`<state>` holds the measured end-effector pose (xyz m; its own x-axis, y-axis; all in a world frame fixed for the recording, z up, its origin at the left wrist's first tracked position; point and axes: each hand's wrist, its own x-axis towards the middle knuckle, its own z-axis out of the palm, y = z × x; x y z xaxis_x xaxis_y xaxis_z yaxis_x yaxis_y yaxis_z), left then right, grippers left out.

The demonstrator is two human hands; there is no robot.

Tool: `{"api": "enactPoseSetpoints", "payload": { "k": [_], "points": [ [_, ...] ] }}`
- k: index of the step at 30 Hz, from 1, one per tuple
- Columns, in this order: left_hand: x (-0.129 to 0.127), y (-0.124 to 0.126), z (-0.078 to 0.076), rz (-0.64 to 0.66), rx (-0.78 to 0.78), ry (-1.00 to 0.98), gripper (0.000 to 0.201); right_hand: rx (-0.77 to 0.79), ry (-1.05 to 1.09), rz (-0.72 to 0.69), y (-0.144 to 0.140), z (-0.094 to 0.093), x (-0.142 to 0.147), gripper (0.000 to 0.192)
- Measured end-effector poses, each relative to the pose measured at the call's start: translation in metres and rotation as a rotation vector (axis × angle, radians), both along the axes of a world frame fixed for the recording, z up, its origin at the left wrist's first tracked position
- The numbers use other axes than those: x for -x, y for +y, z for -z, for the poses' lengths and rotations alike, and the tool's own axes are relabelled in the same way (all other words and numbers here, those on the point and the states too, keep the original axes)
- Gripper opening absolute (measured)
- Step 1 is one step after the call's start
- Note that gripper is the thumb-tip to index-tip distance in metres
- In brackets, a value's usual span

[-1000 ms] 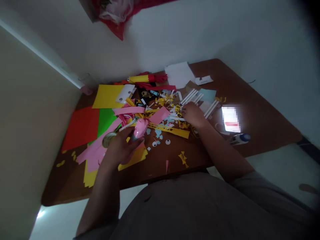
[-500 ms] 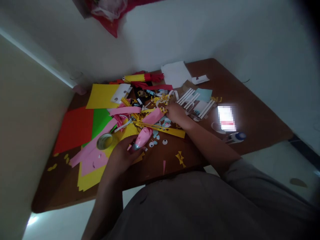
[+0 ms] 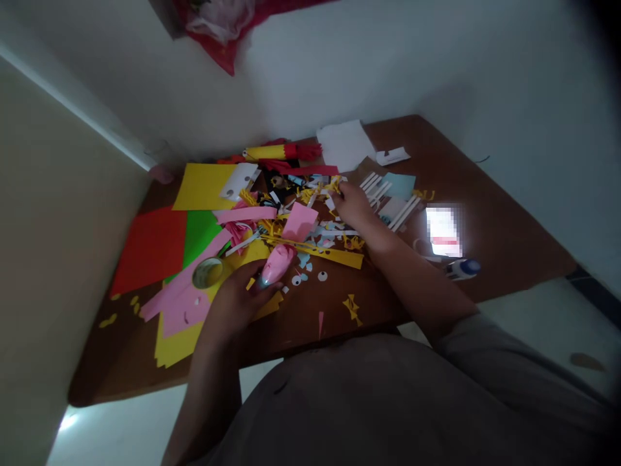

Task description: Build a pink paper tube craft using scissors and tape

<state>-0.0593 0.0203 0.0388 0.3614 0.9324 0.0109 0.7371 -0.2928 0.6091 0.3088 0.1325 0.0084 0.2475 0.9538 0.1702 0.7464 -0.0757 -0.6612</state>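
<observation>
The left hand is closed around a pink paper-wrapped tube at the near table edge while the right hand, fingers loosely apart, sorts through yellow paper scraps, so picking out a piece seems the step in hand.

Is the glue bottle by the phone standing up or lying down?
Lying down: the white glue bottle with blue cap rests lengthwise on the brown table.

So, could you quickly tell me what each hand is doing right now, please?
Left hand: closed on the pink paper roll.
Right hand: among the paper scraps; open or closed cannot be told.
</observation>
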Motion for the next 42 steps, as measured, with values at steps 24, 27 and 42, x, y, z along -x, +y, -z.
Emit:
{"api": "enactPoseSetpoints", "payload": {
  "k": [24, 27, 42],
  "points": [
    [0.018, -0.006, -0.004, -0.059, -0.07, -0.023, 0.054, -0.054, 0.327, -0.066, -0.043, 0.013, -0.016, 0.061],
    [0.027, -0.012, -0.004, -0.085, -0.061, 0.001, 0.057, -0.078, 0.006, -0.126, -0.044, 0.003, -0.01, 0.057],
    [0.054, -0.024, -0.012, -0.203, 0.025, 0.038, 0.065, 0.22, -0.302, -0.49, -0.052, -0.005, 0.028, 0.006]
  ]
}}
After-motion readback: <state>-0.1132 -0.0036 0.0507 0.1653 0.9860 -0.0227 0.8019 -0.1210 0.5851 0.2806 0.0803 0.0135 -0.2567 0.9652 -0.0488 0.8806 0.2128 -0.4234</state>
